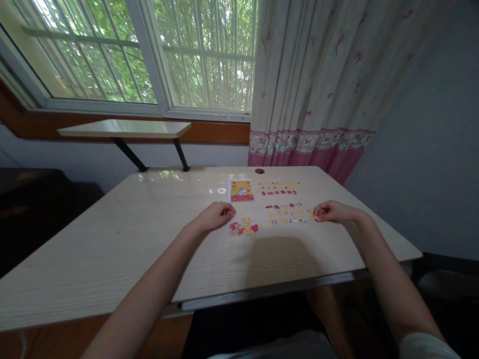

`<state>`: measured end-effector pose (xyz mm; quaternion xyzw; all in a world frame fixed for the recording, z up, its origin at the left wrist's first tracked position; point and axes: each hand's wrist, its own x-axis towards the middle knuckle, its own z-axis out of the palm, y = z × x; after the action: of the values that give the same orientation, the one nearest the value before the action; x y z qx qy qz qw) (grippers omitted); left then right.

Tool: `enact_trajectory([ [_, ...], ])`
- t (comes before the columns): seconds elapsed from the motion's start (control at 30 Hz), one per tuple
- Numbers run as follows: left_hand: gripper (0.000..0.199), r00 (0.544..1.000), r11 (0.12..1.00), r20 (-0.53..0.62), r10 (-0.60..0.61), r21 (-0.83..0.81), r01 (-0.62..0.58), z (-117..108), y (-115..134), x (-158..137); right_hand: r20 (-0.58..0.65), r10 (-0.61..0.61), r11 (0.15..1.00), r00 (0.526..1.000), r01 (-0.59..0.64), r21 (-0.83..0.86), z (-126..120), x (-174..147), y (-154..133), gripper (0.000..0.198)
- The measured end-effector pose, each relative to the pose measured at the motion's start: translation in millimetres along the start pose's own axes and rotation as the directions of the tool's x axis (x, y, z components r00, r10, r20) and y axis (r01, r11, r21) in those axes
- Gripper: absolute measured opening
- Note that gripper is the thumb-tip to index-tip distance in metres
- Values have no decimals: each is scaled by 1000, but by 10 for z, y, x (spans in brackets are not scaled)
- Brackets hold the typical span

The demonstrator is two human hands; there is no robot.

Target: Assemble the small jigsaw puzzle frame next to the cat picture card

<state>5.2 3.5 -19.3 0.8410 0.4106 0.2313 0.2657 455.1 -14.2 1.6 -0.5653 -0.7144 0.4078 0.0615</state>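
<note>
Apparently the laying-out is well along, though a loose heap of red and yellow pieces remains on the near bench. Beside it the left hand curls, contents hidden; well apart, the right hand pinches a yellow piece by three near rows. Beyond, further rows lie beside a picture card; nothing looks joined.
</note>
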Motion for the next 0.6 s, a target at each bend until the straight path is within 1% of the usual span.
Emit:
enact_trajectory([
  [0.2,18,1000,1000,8,9,-19,-9,19,16,-3,-3,-2,1000,1000,2,-1,45,50,-3,50],
  [0.3,19,1000,1000,26,8,16,-8,26,26,-3,-3,15,1000,1000,-15,-22,32,28,-21,51],
  [0.4,20,1000,998,21,17,58,-19,34,63,-6,-6,3,997,1000,-4,-76,-9,22,-63,49],
  [0.5,22,999,995,-8,37,96,-36,66,129,-4,-32,-25,986,999,20,-167,-6,69,-222,41],
  [0.6,23,996,989,-10,92,119,-90,139,202,5,-52,-104,969,993,89,-232,118,168,-554,32],
])
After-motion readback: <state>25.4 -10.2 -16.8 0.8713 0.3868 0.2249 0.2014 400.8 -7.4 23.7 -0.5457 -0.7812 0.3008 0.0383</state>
